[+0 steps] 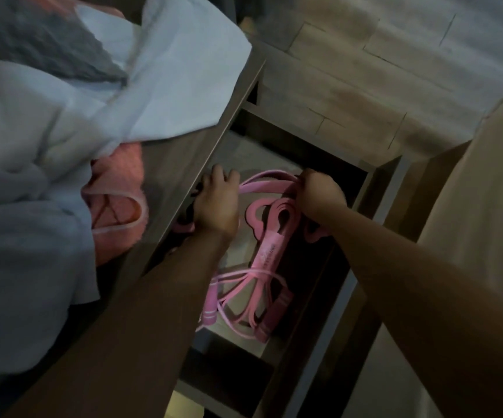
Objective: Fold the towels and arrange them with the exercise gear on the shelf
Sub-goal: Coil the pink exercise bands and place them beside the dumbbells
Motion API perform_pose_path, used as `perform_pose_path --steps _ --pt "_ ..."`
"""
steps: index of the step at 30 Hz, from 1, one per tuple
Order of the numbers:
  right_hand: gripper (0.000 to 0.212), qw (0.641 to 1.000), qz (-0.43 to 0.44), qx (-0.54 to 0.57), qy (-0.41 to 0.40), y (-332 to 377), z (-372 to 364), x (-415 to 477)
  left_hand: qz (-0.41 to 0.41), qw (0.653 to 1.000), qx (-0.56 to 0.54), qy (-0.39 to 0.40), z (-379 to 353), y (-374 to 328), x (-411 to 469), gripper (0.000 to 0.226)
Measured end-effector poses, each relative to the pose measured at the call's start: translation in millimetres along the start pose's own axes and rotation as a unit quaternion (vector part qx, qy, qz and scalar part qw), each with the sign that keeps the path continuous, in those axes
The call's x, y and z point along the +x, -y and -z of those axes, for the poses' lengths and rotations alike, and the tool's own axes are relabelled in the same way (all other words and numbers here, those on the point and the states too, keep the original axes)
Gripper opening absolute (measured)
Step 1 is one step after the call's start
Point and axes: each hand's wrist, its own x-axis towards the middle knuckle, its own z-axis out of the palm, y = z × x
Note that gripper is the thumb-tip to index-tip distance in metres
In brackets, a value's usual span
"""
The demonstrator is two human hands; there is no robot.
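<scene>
Head view: right hand (319, 194) grip curled round pink resistance bands (270, 236) in shelf (178, 164); left hand (217, 203) beside, grip unclear.

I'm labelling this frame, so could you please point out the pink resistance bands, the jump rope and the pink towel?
pink resistance bands (270, 241): head view, on the printed strap.
jump rope (207, 309): head view, on one striped handle.
pink towel (123, 170): head view, on its fuzzy upper part.
</scene>
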Motion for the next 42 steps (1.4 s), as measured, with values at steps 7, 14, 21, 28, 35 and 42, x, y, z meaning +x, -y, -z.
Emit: perform_pose_path --steps 7,14,21,28,35,42 --pt "0.022 0.994 0.003 0.108 0.003 -0.5 18.3 -18.6 -0.026 0.997 -0.069 0.012 20.1 -2.3 -17.9 0.035" --pt "0.017 0.987 0.027 0.159 -0.021 11.9 68.4 -64.9 -0.038 0.989 -0.142 0.013 78.2 -3.5 -55.5 0.030" --pt "0.020 0.979 0.090 0.183 0.018 36.1 133.3 -170.1 -0.028 0.975 -0.221 -0.021 183.2 0.1 -144.6 0.034" --pt "0.017 0.972 0.150 0.172 0.049 49.6 178.4 -289.4 0.045 0.942 -0.309 -0.125 263.8 12.8 -247.4 0.041" --pt "0.023 0.967 0.196 0.159 0.043 58.4 179.0 -384.1 0.126 0.907 -0.379 -0.130 291.7 39.6 -369.6 0.038" --pt "0.021 0.953 0.194 0.206 0.112 75.3 137.5 -465.7 0.215 0.872 -0.434 0.066 259.0 87.3 -475.5 0.046"
